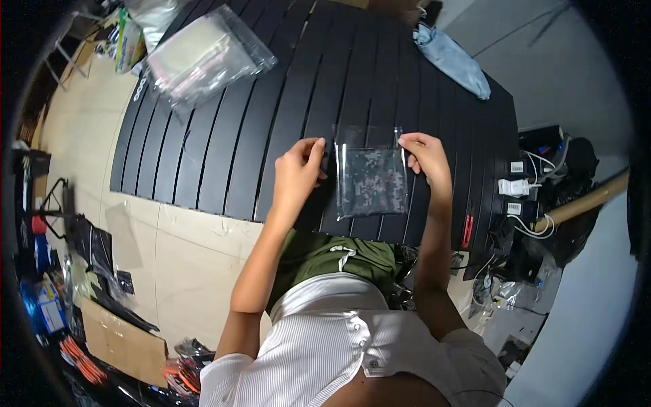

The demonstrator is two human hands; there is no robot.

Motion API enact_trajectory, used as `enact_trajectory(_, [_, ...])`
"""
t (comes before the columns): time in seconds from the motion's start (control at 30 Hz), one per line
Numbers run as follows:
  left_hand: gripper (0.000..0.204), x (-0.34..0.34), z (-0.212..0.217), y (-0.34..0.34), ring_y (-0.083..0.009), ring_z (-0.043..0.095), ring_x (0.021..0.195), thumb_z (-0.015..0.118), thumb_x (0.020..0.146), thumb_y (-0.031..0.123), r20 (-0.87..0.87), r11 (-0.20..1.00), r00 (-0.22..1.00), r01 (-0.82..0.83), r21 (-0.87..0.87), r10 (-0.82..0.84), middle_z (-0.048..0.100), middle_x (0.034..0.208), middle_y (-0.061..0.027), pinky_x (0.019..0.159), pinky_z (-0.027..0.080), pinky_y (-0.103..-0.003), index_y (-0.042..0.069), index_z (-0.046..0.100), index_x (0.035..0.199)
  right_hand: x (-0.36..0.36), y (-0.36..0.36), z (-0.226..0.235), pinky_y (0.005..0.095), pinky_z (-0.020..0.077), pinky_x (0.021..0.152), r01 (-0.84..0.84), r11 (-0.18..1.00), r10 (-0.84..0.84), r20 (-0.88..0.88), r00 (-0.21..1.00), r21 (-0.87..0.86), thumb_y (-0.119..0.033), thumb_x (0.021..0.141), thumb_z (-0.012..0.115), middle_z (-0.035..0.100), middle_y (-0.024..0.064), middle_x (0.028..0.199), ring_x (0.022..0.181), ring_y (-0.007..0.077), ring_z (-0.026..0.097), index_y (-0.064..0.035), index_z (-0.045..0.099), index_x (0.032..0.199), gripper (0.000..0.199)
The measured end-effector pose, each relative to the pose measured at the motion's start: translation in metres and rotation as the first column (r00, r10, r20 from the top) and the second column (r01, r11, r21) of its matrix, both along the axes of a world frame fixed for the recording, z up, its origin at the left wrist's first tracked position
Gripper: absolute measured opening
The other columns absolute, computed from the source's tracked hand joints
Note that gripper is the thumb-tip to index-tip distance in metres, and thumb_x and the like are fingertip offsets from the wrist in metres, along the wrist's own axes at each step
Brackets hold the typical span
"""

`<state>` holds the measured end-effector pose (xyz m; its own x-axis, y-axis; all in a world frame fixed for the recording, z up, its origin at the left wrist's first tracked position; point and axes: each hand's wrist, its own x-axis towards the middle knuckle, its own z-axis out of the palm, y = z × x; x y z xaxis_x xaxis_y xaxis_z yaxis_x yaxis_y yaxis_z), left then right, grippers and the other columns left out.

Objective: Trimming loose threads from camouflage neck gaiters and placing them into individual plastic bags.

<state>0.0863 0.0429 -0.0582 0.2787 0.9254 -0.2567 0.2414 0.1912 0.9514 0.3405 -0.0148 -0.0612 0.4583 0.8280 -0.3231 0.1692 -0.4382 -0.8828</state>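
In front of me on the black slatted table lies a clear plastic bag [342,140] with a folded camouflage cloth [371,182] inside, in grey-green pixel pattern. The bag's upper part is flat and see-through above the cloth. My right hand [428,159] pinches the bag's upper right edge between thumb and fingers. Just off the bag's upper left side is my left hand [298,169], its fingers curled and the thumb pressed toward them. Whether it grips a bit of clear film there, I cannot make out.
Clear packets [203,57] lie in a pile on the table's far left. A light blue cloth bundle [451,61] lies at the far right. A red cutter [467,231] rests near the right edge, beside chargers and white cables [525,186]. Flattened cardboard [125,339] stands at lower left.
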Motion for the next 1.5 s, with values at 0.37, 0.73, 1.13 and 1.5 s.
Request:
enact_trajectory(0.37, [0.017,0.039,-0.012,0.029,-0.0130,0.062,0.054,0.060,0.082,0.011,0.052,0.994,0.997,0.063,-0.091,-0.059,0.062,0.067,-0.0086,0.046,0.050,-0.022,-0.006,0.061,0.080,0.015,0.007,-0.006,0.0240,0.0498,0.044,0.064,0.998,-0.062,-0.206,0.977,0.005,-0.005,0.078,0.061,0.061,0.0113,0.072,0.056,0.0188,0.063,0.0071,0.060,0.085,0.014])
enact_trajectory(0.73, [0.018,0.058,0.001,0.043,-0.0156,0.065,0.061,0.058,0.082,0.009,-0.045,0.989,0.992,0.116,-0.094,-0.120,0.065,0.073,-0.0109,0.052,0.053,-0.023,-0.008,0.062,0.085,0.025,-0.007,-0.012,0.0290,0.0557,0.064,0.137,0.985,-0.084,-0.390,0.917,0.109,-0.004,0.080,0.059,0.063,0.0166,0.081,0.071,0.0252,0.066,0.0089,0.060,0.088,0.015])
enact_trajectory(1.13, [0.015,0.058,-0.008,0.042,-0.0175,0.066,0.069,0.060,0.082,0.008,-0.017,0.994,0.998,0.053,-0.091,-0.055,0.064,0.077,-0.0106,0.059,0.054,-0.024,-0.007,0.062,0.085,0.025,-0.011,-0.018,0.0321,0.0548,0.075,0.195,0.970,-0.106,-0.473,0.875,0.144,-0.001,0.079,0.059,0.063,0.0186,0.084,0.079,0.0273,0.065,0.0096,0.060,0.086,0.013])
enact_trajectory(1.5, [0.014,0.062,-0.014,0.043,-0.0166,0.066,0.069,0.059,0.081,0.005,0.184,0.985,0.982,0.059,-0.163,-0.029,0.064,0.078,-0.0089,0.059,0.054,-0.023,-0.007,0.062,0.088,0.028,-0.011,-0.013,0.0310,0.0548,0.074,0.145,0.981,-0.070,-0.459,0.886,0.131,-0.004,0.082,0.058,0.062,0.0196,0.091,0.081,0.0271,0.065,0.0093,0.058,0.095,0.018])
